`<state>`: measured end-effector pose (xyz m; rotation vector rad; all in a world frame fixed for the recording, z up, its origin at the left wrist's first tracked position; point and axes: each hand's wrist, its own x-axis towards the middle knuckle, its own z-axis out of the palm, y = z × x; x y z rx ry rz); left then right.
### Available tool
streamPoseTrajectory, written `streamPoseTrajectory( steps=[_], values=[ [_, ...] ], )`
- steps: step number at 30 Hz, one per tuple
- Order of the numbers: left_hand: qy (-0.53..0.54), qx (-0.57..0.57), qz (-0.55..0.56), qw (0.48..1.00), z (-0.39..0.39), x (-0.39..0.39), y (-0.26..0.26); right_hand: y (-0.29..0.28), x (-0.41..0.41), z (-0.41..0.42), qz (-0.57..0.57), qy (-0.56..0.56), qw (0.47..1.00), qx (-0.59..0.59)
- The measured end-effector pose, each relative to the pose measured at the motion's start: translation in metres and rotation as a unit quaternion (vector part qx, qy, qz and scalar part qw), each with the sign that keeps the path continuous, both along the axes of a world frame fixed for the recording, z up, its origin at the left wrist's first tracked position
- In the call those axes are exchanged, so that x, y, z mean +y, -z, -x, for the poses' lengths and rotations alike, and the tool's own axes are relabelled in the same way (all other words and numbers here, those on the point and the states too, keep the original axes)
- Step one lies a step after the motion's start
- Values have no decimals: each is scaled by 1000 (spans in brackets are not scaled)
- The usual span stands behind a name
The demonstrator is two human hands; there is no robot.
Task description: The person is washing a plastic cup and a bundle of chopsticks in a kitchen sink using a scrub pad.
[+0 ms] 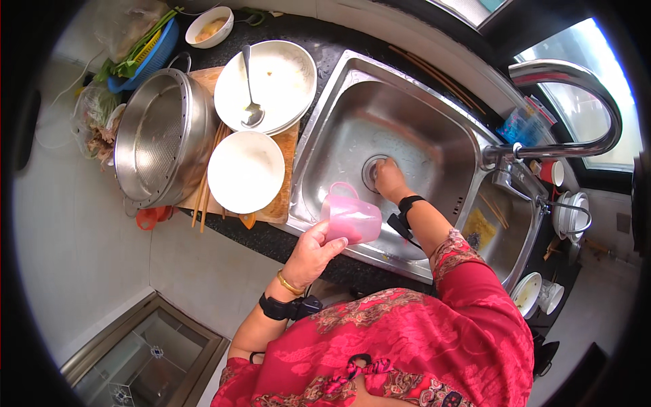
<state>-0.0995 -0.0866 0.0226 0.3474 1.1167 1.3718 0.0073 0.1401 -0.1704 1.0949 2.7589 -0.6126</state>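
My left hand holds a translucent pink plastic cup by its side, tilted over the front rim of the steel sink. The cup's looped handle points toward the back, and a darker pink patch shows at its lower side. Down in the large basin, my right hand reaches to the round drain. Its curled fingers touch the drain fitting, but the fingertips are hidden, so whether they grip it does not show. Wet patches and drops lie on the basin floor.
Left of the sink, a wooden board bears stacked white plates with a spoon, a white bowl, chopsticks and a steel steamer pot. A curved faucet arches at right, near the smaller basin containing a yellow cloth.
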Motion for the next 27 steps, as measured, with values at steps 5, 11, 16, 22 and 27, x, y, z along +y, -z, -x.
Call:
streamPoseTrajectory(
  steps=[5,11,16,22,27],
  values=[
    [3,15,9,1000,-5,11,0,-2,6,8,53,20,998,-9],
    [70,66,43,994,-8,38,18,-80,25,-19,97,-19,995,-9],
    [127,115,127,977,-14,75,41,-186,35,-97,-216,88,960,154],
    [133,118,239,955,-13,102,98,-220,49,-192,-441,258,856,82],
    [115,172,260,943,-18,114,102,-212,49,-212,-380,244,882,133]
  ],
)
